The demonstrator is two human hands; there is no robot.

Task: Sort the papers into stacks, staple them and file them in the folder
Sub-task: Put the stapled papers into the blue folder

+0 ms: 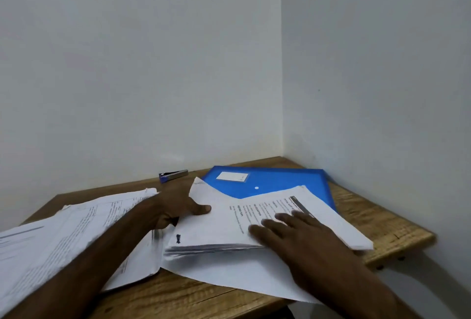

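On grainy wooden desk [369,216], left hand [175,206] pinching edge of thick white paper stack [224,219], right hand [288,229] pressing flat on it, fingers [266,223] straight, glossy blue folder [275,181] lying behind.

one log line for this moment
sorting | left hand grips paper stack edge | right hand flat on stack | folder, stapler idle
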